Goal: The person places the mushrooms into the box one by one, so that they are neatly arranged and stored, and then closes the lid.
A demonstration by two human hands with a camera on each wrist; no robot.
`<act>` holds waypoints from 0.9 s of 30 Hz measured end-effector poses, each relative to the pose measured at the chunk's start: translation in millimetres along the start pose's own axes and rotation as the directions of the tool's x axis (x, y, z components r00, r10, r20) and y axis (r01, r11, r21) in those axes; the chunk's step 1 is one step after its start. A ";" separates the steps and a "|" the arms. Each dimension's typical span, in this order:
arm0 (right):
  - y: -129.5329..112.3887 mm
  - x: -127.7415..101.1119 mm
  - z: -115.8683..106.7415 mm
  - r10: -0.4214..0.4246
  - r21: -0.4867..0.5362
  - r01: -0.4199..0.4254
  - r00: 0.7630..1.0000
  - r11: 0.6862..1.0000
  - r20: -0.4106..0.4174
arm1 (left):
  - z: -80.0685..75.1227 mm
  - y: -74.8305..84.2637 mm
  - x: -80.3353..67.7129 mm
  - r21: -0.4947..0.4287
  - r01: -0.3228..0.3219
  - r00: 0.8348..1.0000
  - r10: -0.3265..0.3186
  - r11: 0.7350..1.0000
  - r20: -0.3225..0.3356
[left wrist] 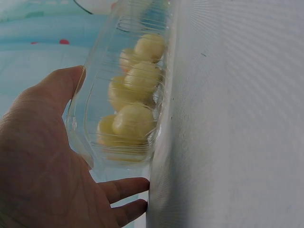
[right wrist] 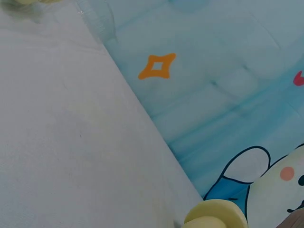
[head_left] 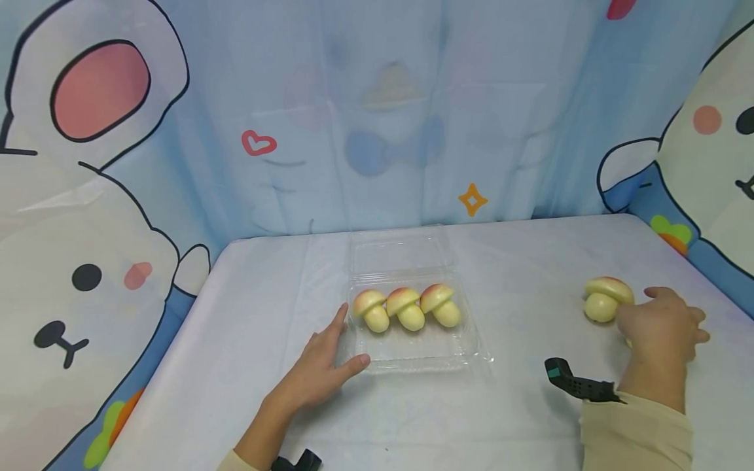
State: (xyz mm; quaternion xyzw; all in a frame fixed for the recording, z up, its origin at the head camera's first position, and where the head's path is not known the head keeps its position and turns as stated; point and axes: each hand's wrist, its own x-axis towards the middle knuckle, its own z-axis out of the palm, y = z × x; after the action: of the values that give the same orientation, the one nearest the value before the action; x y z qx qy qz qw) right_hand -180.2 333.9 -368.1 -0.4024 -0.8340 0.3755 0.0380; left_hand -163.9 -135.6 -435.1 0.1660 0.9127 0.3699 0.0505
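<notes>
Left hand (head_left: pixel 321 369) lies flat on the table (head_left: pixel 518 392), fingers straight and spread, thumb and forefinger bracketing the near left corner of the clear plastic tray (head_left: pixel 412 356). No clamping there: the grip is loose and apart, just touching the tray's edge. The left wrist view shows the same, with the palm (left wrist: pixel 42 161) against the tray wall (left wrist: pixel 90 104) and the fingertips down on the cloth.

Inside the tray, three mushroom-shaped buns (head_left: pixel 406 307) sit in a row along the back, pale yellow stems, pink-blushed caps, each just beside the next. The tray's lid (head_left: pixel 400 252) lies open behind it, flat on the table.

Over on the right, well apart from the tray, a fourth bun (head_left: pixel 607 299) is on the table near the right edge. The right hand (head_left: pixel 662 330) is just beside it, fingers curled, thumb reaching to the bun's cap. Whether the grip is actually clamped on it, cannot tell from the head view. The right wrist view catches only the bun's cap (right wrist: pixel 216 213) at the bottom edge, with the blue cartoon curtain (right wrist: pixel 228 71) behind
</notes>
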 end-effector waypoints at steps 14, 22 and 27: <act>5.5 6.5 2.6 0.035 0.015 -0.035 0.999 0.999 -0.033 | 0.6 -0.7 0.3 0.002 -0.008 1.000 0.008 1.000 -0.003; 4.6 4.4 -2.1 0.038 0.059 -0.034 0.997 0.998 -0.070 | 0.7 -0.6 0.0 0.000 -0.010 1.000 0.010 1.000 -0.004; 3.5 5.3 -5.8 0.032 0.075 -0.025 0.994 0.997 -0.101 | 1.0 -1.1 0.5 0.002 -0.011 1.000 0.012 1.000 -0.004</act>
State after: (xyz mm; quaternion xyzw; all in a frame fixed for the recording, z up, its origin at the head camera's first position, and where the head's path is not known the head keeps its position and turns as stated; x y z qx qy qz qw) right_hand -179.4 342.4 -367.5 -0.4314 -0.8107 0.3855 0.0900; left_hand -164.4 -135.6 -436.6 0.1706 0.9123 0.3694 0.0465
